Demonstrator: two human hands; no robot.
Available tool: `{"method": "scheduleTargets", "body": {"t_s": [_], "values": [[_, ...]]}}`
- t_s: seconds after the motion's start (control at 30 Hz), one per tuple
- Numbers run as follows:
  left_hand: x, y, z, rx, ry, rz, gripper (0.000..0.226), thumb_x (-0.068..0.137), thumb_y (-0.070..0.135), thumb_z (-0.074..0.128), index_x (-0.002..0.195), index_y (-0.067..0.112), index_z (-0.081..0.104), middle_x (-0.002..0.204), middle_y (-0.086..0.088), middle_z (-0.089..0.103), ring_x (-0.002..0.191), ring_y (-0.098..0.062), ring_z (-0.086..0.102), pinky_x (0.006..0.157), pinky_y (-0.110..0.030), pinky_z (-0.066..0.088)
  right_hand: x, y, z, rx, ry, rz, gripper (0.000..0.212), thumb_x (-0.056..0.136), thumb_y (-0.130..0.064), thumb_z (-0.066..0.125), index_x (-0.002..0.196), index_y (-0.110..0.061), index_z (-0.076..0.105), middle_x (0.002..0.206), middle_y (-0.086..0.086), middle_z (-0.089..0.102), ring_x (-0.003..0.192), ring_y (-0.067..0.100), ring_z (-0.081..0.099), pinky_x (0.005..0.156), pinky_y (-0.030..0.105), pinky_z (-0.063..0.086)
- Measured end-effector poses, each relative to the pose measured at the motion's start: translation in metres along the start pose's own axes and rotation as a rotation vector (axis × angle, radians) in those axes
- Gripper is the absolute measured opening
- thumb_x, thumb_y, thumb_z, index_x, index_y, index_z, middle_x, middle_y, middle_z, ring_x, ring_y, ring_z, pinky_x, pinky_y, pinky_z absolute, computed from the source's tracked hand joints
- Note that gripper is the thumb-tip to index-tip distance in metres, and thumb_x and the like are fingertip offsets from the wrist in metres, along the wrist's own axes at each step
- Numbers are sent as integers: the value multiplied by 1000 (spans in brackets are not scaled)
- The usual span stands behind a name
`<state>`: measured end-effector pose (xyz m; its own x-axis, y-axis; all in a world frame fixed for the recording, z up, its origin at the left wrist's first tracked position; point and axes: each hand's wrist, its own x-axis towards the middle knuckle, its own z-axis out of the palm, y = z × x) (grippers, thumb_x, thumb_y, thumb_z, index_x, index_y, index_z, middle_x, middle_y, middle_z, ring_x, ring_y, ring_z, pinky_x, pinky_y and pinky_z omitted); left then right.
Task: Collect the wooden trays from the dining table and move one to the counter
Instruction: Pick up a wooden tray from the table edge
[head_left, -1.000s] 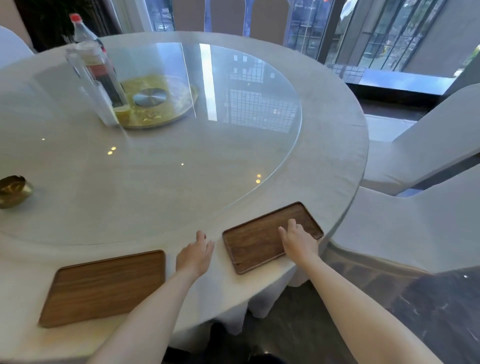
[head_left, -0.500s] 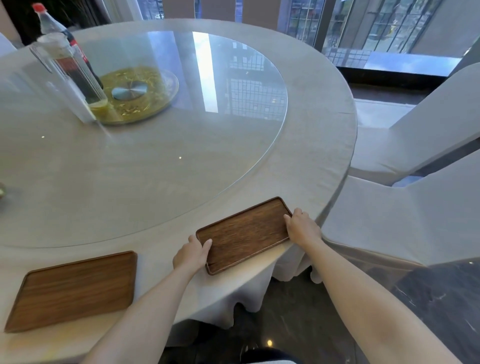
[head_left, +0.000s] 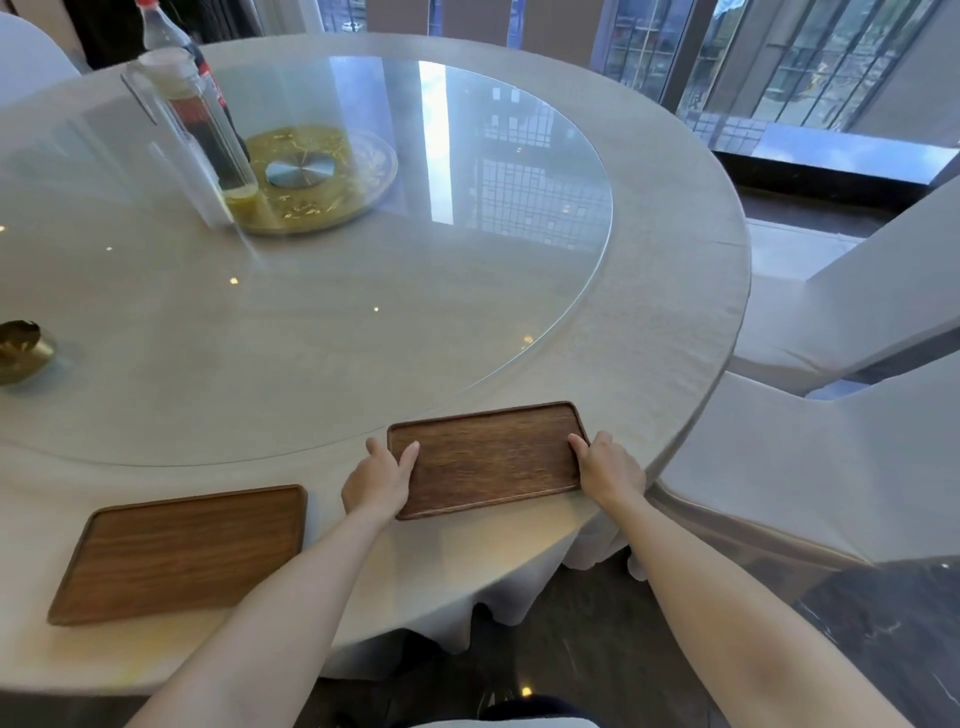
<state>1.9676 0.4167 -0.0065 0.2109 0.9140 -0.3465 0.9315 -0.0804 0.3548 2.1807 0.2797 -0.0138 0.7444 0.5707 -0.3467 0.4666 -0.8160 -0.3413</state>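
Note:
Two wooden trays lie on the near rim of the round dining table (head_left: 670, 291). The darker right tray (head_left: 491, 457) sits flat on the tablecloth, gripped at both short ends. My left hand (head_left: 379, 480) holds its left end, thumb over the rim. My right hand (head_left: 608, 467) clasps its right end. The lighter left tray (head_left: 182, 551) rests alone near the table's edge, untouched. No counter is in view.
A glass turntable (head_left: 332, 291) covers the table's middle, carrying a gold centre plate (head_left: 311, 176), a clear jug (head_left: 197, 135) and a red-capped bottle (head_left: 166, 31). A gold bowl (head_left: 21, 351) sits at the left. White-covered chairs (head_left: 841, 467) stand close on the right.
My left hand has moved from the tablecloth onto the right tray's left end, and my right hand has shifted to its right end. The tray has turned slightly, more square to me.

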Motion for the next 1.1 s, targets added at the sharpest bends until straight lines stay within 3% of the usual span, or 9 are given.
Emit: {"method": "scheduleTargets", "body": {"t_s": [0.27,0.5,0.7,0.87,1.1], "values": [[14,-68,-59,-50,131,4,46,100,38,26,118,-2,41,114,-26,63,107,-42,59,84,-45,48,-31,-81,19,1,45,-89,49,99,-40,21,108,-1,49,111,20,63,102,38,59,72,38,39],[26,-162,-116,-36,179,-13,44,102,32,20,120,-3,42,115,-27,62,106,-42,58,80,-43,46,-80,-164,61,-47,14,-197,50,100,-37,18,107,-2,52,112,20,63,105,38,59,81,41,44],[37,-240,-139,6,154,-40,39,102,27,22,115,-3,43,115,-30,62,108,-45,57,87,-45,45,-121,-213,104,-130,-32,-266,46,101,-31,18,107,-2,54,113,19,63,106,36,59,78,38,44],[41,-281,-141,75,100,-48,37,102,23,19,116,-2,43,113,-27,63,105,-42,58,84,-42,45,-146,-231,131,-213,-55,-318,37,101,-19,21,109,-2,53,112,17,61,102,35,59,69,34,39],[45,-315,-132,143,29,4,35,102,20,19,116,-2,43,112,-26,63,103,-42,59,82,-41,46,-162,-232,166,-168,-71,-242,43,101,-31,19,98,-4,52,103,18,67,95,35,62,64,32,36]]}}
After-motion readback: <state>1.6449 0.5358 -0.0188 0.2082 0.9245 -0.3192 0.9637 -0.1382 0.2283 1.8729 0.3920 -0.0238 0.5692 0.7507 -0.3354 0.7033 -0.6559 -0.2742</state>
